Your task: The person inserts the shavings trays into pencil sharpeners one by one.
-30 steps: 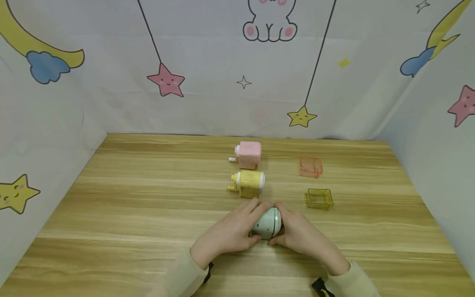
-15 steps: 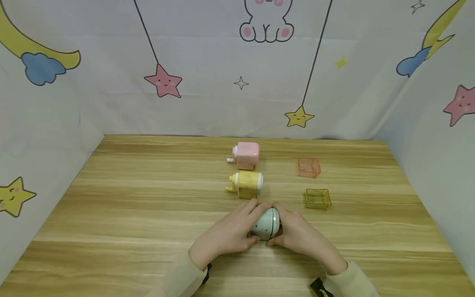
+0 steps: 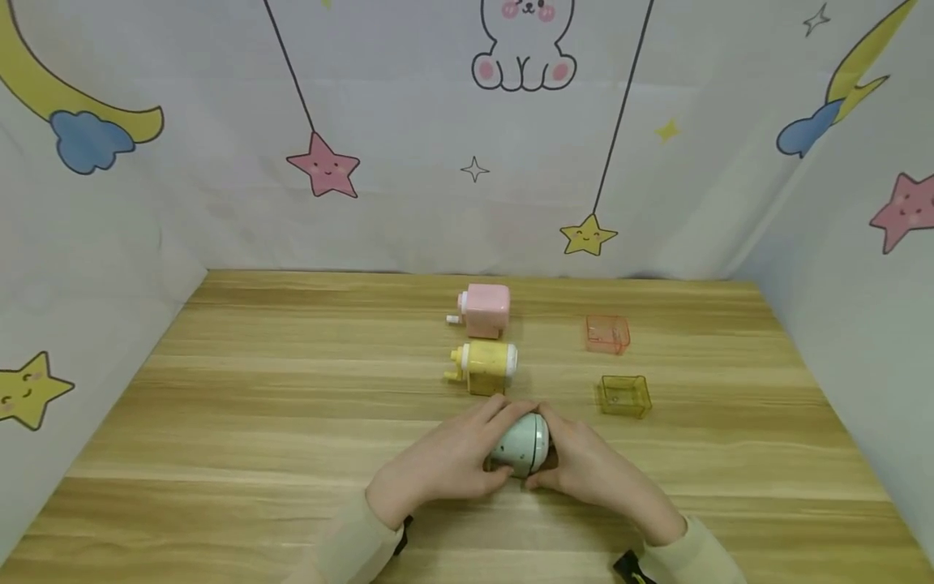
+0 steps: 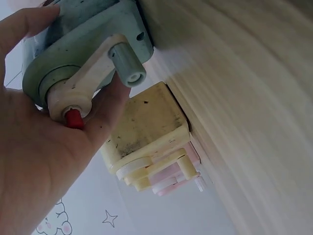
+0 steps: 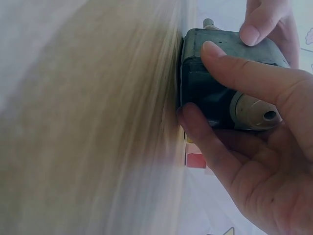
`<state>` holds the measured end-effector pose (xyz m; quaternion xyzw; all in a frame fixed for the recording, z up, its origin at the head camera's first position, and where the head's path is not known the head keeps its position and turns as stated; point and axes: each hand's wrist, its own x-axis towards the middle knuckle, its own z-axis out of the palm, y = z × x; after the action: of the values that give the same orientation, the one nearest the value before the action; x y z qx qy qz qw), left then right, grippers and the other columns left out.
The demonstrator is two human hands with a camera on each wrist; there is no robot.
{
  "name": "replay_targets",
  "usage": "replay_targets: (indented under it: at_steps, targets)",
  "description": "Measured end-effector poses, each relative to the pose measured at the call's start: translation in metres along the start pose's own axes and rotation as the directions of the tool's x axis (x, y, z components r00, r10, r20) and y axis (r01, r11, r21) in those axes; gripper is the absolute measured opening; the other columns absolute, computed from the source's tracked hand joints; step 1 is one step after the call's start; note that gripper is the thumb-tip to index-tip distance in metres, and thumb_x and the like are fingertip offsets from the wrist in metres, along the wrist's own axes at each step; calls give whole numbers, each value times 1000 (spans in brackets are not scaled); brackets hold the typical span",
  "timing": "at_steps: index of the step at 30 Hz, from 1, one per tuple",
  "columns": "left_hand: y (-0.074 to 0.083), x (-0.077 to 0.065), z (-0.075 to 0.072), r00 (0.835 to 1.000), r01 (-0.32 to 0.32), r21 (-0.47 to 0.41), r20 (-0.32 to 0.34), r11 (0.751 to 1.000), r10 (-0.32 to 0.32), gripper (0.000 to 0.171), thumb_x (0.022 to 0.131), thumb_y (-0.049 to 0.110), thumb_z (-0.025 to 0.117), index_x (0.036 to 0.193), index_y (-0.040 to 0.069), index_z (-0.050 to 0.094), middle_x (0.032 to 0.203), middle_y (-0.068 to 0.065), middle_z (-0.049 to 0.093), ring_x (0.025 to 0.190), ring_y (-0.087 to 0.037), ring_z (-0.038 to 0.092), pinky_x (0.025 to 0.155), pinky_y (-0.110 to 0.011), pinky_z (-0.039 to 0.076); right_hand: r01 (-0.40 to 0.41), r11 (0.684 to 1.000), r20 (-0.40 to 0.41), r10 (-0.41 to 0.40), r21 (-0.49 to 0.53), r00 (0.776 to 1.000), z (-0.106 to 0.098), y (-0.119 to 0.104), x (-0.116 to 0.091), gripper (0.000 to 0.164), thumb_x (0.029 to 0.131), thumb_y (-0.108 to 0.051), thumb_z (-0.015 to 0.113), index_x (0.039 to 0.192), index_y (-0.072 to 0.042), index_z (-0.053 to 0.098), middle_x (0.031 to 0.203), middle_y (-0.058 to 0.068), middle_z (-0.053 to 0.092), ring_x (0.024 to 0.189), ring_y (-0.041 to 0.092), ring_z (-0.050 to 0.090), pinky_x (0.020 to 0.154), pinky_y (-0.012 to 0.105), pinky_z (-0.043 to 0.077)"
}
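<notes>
A mint-green hand-crank pencil sharpener (image 3: 520, 448) stands on the wooden table between both hands. My left hand (image 3: 456, 450) grips its crank side, fingers over the top and thumb at the near side. In the left wrist view the beige crank arm (image 4: 90, 76) has a green knob (image 4: 128, 66), and a red piece (image 4: 74, 119) sticks out at its hub, close to the palm. My right hand (image 3: 584, 462) holds the other end by thumb and fingers. Seen from the right wrist, that end has a dark drawer (image 5: 210, 93) and a beige pencil hole collar (image 5: 252, 111).
Beyond the hands stand a yellow crank sharpener (image 3: 487, 365) and, behind it, a pink one (image 3: 487, 310). To their right lie a clear red tray (image 3: 607, 334) and a clear yellow tray (image 3: 624, 396). White printed cloth (image 3: 409, 219) walls the table's back and sides.
The head view has shifted slightly. Both hands keep their hold on the green pencil sharpener, which has barely moved; the other sharpeners and trays stay in place.
</notes>
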<state>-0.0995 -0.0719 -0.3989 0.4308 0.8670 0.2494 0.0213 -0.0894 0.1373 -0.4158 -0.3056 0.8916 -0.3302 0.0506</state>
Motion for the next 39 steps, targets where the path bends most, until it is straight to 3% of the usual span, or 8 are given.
replay_targets:
  at_steps: [8, 17, 21, 27, 33, 39]
  targets:
    - [-2, -1, -4, 999, 36, -84, 13, 996, -35, 81, 74, 25, 69, 141, 23, 23, 112, 1, 43, 92, -10, 45, 77, -32, 50, -24, 1000, 12, 24, 7, 1000, 0, -1, 0, 74, 59, -23, 82, 120, -10, 42, 101, 5, 62, 89, 10, 55, 75, 35, 53]
    - [-3, 1, -6, 1000, 15, -62, 16, 998, -14, 78, 73, 28, 70, 139, 19, 29, 109, 4, 43, 88, -7, 44, 74, -28, 50, -39, 999, 6, 39, 0, 999, -1, -1, -1, 76, 59, -26, 82, 122, -10, 42, 102, 4, 61, 89, 10, 54, 77, 35, 53]
    - [-3, 1, -6, 1000, -6, -35, 0, 999, 6, 73, 77, 39, 65, 138, 21, 30, 108, 4, 44, 87, -6, 43, 72, -26, 49, -36, 999, 15, 36, 13, 999, -3, -1, -1, 76, 60, -26, 81, 123, -13, 41, 104, 2, 60, 92, 9, 53, 79, 35, 52]
    - [-3, 3, -8, 999, 4, -5, -33, 1000, -4, 67, 82, 60, 47, 135, 21, 35, 112, 3, 45, 88, -7, 42, 67, -25, 47, 28, 1000, 0, -28, -3, 1000, -4, 1, -2, 69, 63, -17, 80, 121, -11, 43, 106, 5, 59, 95, 11, 52, 81, 38, 52]
    - [-3, 8, -11, 991, 14, 83, -131, 996, -3, 50, 94, 47, 33, 131, 15, 41, 111, -1, 50, 91, -9, 43, 75, -32, 48, 81, 995, -39, -84, -65, 996, -5, 5, -3, 57, 70, -7, 73, 119, -8, 45, 108, 8, 59, 98, 12, 52, 81, 39, 52]
    - [-4, 8, -15, 964, 30, 176, -264, 984, 17, 39, 95, 30, 41, 129, 11, 45, 115, -5, 51, 105, -15, 43, 87, -37, 45, 76, 991, -90, -86, -110, 992, -9, 5, -4, 47, 73, 1, 63, 118, -2, 49, 110, 11, 60, 101, 18, 52, 83, 40, 51]
